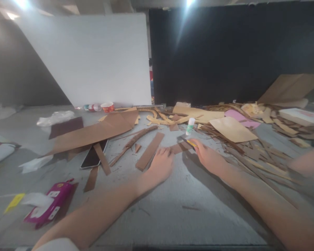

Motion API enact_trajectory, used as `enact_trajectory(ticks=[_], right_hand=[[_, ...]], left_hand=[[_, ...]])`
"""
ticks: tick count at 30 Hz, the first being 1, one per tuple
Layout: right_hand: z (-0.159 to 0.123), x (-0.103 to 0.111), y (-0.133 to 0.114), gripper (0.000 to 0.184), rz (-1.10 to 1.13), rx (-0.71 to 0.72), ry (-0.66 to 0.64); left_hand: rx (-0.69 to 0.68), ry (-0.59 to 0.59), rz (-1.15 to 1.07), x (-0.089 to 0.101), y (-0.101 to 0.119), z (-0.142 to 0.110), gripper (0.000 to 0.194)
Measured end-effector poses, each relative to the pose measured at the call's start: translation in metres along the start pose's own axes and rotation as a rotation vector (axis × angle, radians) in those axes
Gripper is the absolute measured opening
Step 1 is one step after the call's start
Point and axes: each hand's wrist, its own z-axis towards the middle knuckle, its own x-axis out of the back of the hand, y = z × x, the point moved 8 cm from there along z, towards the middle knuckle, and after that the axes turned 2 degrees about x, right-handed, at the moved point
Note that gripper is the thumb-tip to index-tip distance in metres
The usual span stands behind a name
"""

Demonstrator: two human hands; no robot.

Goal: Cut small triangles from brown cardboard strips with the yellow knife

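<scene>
My left hand [162,162] rests on the table with fingers bent and together, pressing down the near end of a short brown paper strip [179,147]. In my right hand [209,157] is a yellow utility knife [191,143], its blade end over that strip. A longer brown paper strip [150,151] lies just left of my left hand. Beyond the knife a glue stick [190,126] with a white cap stands upright. A twisted brown paper cord [134,140] lies farther left.
Large brown paper [99,132] partly covers a phone [94,157] on the left. A purple tissue pack [51,205] lies near front left. Paper scraps [261,153] spread over the right, beside another person's forearm [308,160]. White [104,59] and black panels [225,52] stand behind.
</scene>
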Motion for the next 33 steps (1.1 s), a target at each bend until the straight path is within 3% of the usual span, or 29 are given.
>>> enact_trajectory(ticks=[4,13,18,25,33], right_hand=[[-0.011,-0.012,-0.024,0.047,-0.134,-0.005,-0.14],[-0.029,-0.016,-0.06,0.052,-0.101,0.062,-0.179],[-0.033,-0.02,-0.065,0.053,-0.064,0.095,-0.201],[-0.032,-0.025,-0.067,0.053,-0.125,0.12,-0.169],[-0.029,-0.026,-0.069,0.057,-0.181,0.153,-0.133]], left_hand=[[-0.089,-0.019,0.025,-0.002,-0.003,0.004,0.036],[-0.222,-0.075,0.114,0.0,0.012,0.004,0.037],[-0.185,-0.052,0.08,0.003,0.01,0.003,0.042],[-0.227,-0.069,0.125,0.0,0.009,0.005,0.029],[-0.131,-0.049,-0.014,0.002,0.0,0.008,0.031]])
